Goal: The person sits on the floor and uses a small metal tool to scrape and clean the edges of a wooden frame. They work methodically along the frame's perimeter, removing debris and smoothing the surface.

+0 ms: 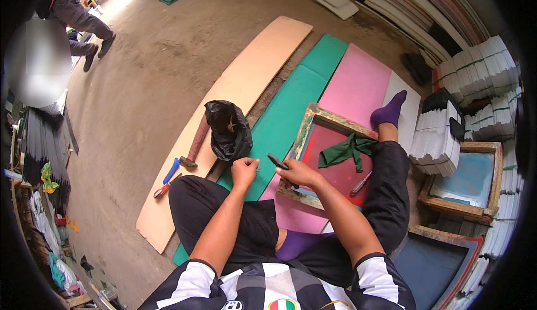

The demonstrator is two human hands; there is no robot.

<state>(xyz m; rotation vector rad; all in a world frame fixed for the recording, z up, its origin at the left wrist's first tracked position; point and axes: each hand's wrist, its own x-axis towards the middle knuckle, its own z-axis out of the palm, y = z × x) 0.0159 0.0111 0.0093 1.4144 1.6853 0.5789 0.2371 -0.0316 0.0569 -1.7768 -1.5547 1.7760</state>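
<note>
My left hand (244, 173) is closed in a pinch over the green board (279, 111); whatever lies between the fingertips is too small to name. Close by on the right, my right hand (299, 174) grips a dark tool (277, 161) whose rounded black end sticks out toward the left hand. That tool's exact kind does not show. Below the right hand is a wooden-framed screen (314, 114) with a reddish mesh, partly across my bent leg. A dark green cloth (345, 152) and a screwdriver (361, 184) rest on its mesh.
Left of my hands, a black plastic bag (228, 134), a hammer (197, 142), blue-handled pliers (170, 171) and a red-handled tool (161, 191) lie about the peach board (246, 69). Bundled white stacks (436, 139) and more frames (495, 170) stand right. A person (84, 16) is far left.
</note>
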